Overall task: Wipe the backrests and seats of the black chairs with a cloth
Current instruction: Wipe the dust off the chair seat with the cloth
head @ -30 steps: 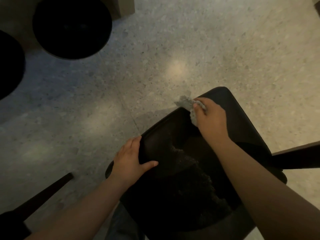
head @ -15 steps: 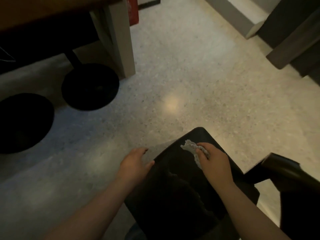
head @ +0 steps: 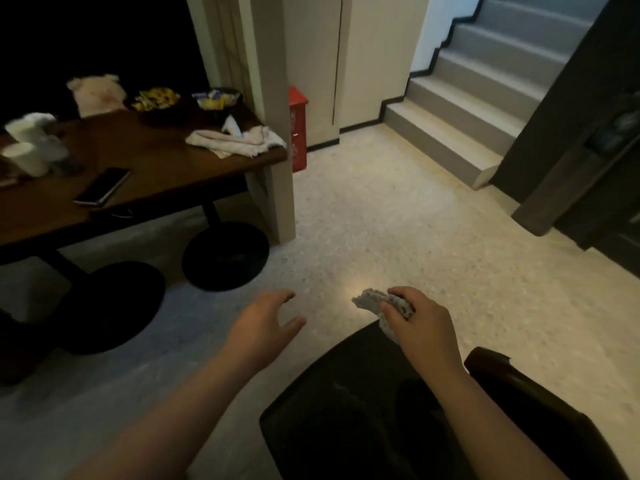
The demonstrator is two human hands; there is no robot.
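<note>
Dim, soft picture; a glare spot on the floor (head: 356, 289) (beyond it, brighter); desk (head: 166, 171) side motion-blurred.

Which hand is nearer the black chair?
Right. The right hand, gripping the cloth, is over the black chair's edge; the left hand hangs open over the floor beside it.

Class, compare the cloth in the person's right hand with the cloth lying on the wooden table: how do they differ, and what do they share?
The grey cloth is gripped by the right hand over the black chair; the white cloth lies loose at the table corner. The grey cloth is a tight wad; the white cloth sprawls in folds. Both are crumpled.
</note>
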